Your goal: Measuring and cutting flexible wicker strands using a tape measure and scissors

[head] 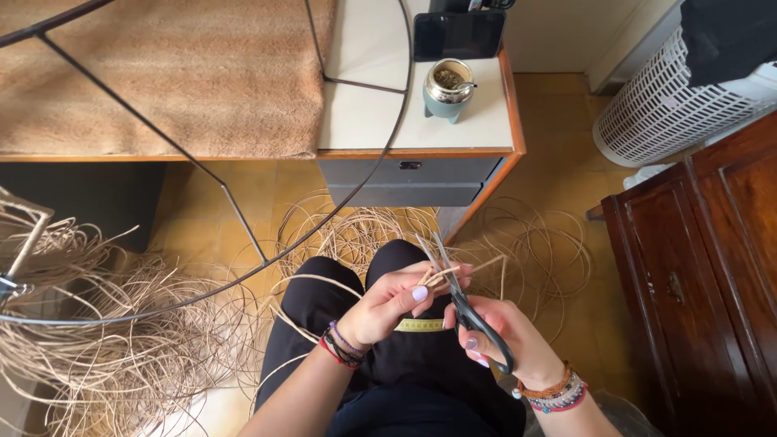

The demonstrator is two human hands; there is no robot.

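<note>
1. Strands (453, 273) of pale cane are lying between our hands, running left to right, over our lap.
2. We are pinching them in our left hand (388, 307), fingers clamped together.
3. Our right hand (506, 336) is gripping black scissors (463, 303), blades apart, pointing up-left across the strands.

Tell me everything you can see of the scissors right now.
The scissors have black looped handles and pale metal blades. The right hand holds them by the handles, blades pointing up and away, parted into a narrow V. The blades straddle the ends of thin tan cane strands pinched in the left hand, above the person's lap. Whether the edges touch the strands is unclear.
</note>
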